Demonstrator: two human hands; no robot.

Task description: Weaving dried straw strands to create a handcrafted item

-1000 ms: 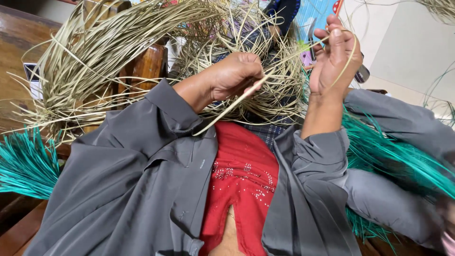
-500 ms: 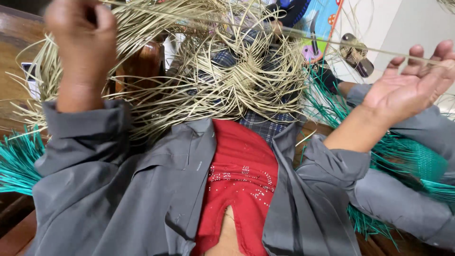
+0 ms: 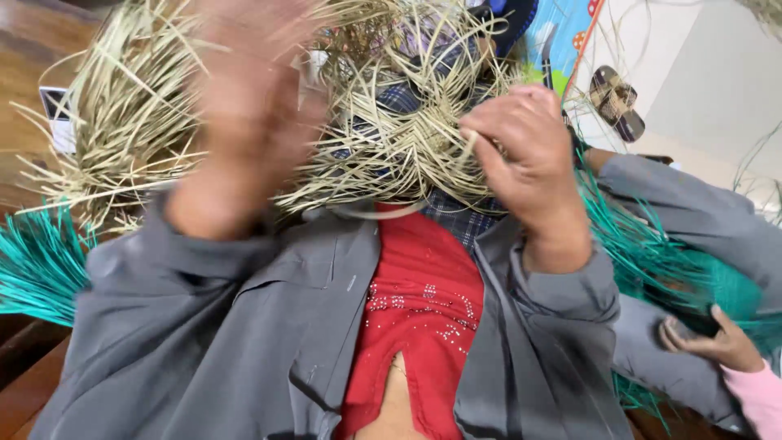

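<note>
**Your hands at the tangle of pale straw strips**

Your right hand is closed, and its fingertips pinch some strips at the right edge of the woven straw piece, which lies in front of your chest, above the red shirt. The fingers curl inward and the strips go between thumb and forefinger.

Your left hand is raised in front of the left part of the straw. It is very blurred, so I cannot tell if it is open or closed, or if it holds any strip. It covers a part of the weaving behind it.

The straw piece is loosely plaited in the middle, and many free ends stick out to all sides. More loose straw spreads to the left, over the wooden surface.

Bundles of teal strips lie at the left, near your grey sleeve, and more of them are at the right, behind your right forearm.

At the lower right, another person's hand, with a pink cuff, rests on grey cloth beside the teal strips.
</note>
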